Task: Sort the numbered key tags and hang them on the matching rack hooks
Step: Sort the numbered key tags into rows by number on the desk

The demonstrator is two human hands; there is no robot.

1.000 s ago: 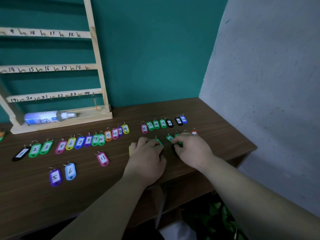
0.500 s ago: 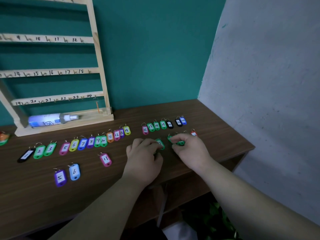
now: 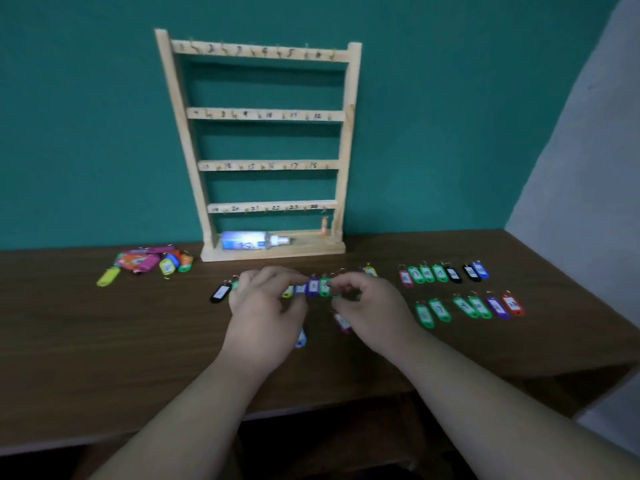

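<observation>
Fingers (image 3: 348, 283) of the right hand (image 3: 375, 315) are pinching a green key tag (image 3: 333, 294) in the sorted row on the brown desk (image 3: 104, 341). The left hand (image 3: 265, 317) is curling over that row, grip unclear. Sorting is seemingly continuing; next comes lining rings onto hooks of the wooden rack (image 3: 266, 116), which is standing against a teal wall (image 3: 86, 133).

A white bottle (image 3: 254, 240) lies sideways before the teal wall (image 3: 86, 133).
</observation>
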